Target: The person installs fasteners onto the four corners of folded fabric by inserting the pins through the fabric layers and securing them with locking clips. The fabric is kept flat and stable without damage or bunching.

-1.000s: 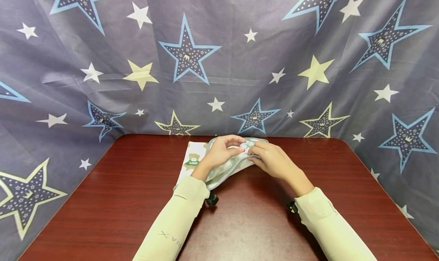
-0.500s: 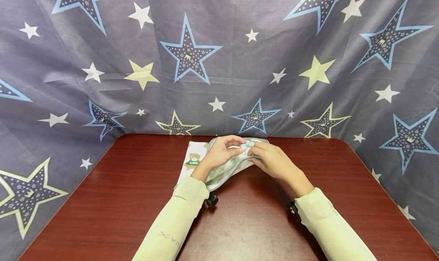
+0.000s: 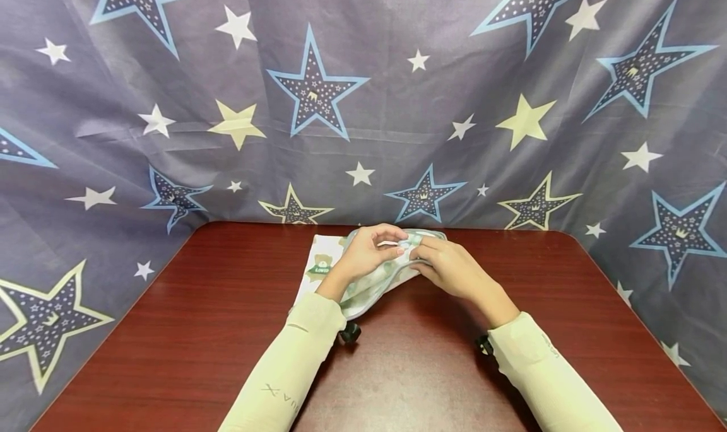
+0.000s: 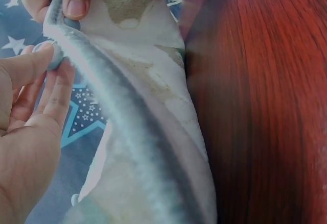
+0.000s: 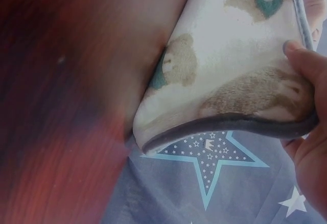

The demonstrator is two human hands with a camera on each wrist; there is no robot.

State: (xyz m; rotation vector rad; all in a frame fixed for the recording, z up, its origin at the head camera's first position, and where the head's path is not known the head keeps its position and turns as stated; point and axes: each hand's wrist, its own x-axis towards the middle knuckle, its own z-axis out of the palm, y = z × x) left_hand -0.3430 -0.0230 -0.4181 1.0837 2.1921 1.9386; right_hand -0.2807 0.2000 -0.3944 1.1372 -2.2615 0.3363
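A white cloth printed with brown bears in green lies folded at the far side of the table, its edge bound in grey-green piping. My left hand pinches a round, pale blue-grey button at this edge between thumb and fingers. Just across from it, my right hand grips the piped edge, thumb on the bear-print side in the right wrist view. A second grey button peeks out under the right thumb. Part of the cloth is raised between the hands; the left hand and forearm hide some of it.
The dark red wooden table spreads out on both sides and in front of the cloth. Behind it hangs a grey-blue curtain with stars. A black wrist camera sits under the left cuff.
Both hands keep almost the same place and hold. The cloth's lower piped edge sags very slightly toward me, and the head view shifts a little.
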